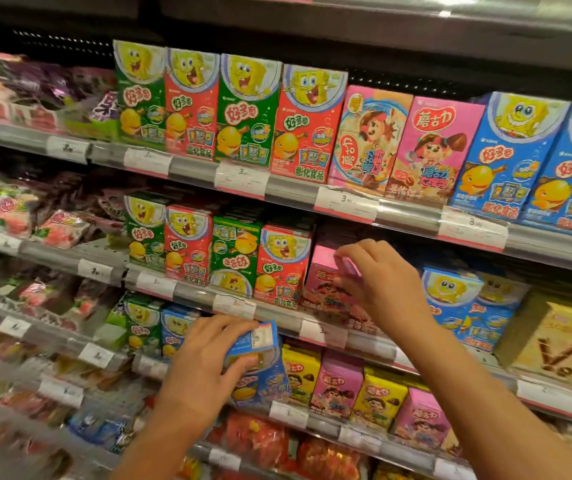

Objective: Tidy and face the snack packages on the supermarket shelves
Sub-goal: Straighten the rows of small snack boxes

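Plainly, the right hand's fingertips pinch the top edge of a pink cardboard snack box on the middle shelf, thumb lower on its printed face, so that the right hand can pull the box upright and forward to the shelf lip, as I judge it. That box stands just beside a red cartoon-printed box and looks tilted, its front not square with its neighbours. Lower down, the fingers of the left hand curl round a small blue cardboard snack box, thumb under and fingers over its top, holding it at the front of the lower shelf beside yellow and pink packets; probably it is being carried back to its own row or turned face out. One green box on the middle shelf stands upside down, which likely wants righting next. White price labels line each grey shelf rail.
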Tool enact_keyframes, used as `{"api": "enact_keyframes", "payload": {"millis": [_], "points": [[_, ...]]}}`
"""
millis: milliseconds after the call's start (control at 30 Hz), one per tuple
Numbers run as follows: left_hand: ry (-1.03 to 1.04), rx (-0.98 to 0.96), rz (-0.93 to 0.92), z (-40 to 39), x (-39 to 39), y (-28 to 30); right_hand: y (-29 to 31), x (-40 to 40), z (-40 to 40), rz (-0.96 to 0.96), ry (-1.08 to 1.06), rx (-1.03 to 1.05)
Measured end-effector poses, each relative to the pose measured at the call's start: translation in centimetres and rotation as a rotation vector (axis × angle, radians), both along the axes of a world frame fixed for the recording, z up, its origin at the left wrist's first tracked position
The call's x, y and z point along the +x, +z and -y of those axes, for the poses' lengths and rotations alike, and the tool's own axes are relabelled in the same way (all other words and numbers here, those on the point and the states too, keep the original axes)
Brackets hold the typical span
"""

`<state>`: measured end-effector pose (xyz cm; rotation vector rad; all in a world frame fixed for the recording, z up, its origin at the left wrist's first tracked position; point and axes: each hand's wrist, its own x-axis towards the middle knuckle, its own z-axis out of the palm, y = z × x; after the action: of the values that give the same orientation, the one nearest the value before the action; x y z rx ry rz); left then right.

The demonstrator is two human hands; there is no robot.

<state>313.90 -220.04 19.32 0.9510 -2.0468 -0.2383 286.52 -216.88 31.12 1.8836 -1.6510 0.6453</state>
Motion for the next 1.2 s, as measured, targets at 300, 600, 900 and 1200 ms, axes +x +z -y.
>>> {"api": "enact_keyframes", "payload": {"millis": [300, 600, 900, 1200], "points": [[-0.052, 0.046, -0.006, -0.1, -0.4, 0.5, -0.7, -1.1, 2.4, -0.113, -0.094, -0.020], [-0.126, 0.067, -0.008, -0.2, -2.3, 1.1, -1.1, -0.5, 0.8, -0.070, -0.184, 0.183], [-0.310, 0.131, 0.011, -2.1, -6.5, 1.7, -9.5, 1.3, -11.1, 0.794, 0.217, 0.252], [-0.562, 0.077, -0.018, -6.7, -14.5, 3.4, -9.1, -5.0, -16.8, 0.595, -0.002, 0.154]]}}
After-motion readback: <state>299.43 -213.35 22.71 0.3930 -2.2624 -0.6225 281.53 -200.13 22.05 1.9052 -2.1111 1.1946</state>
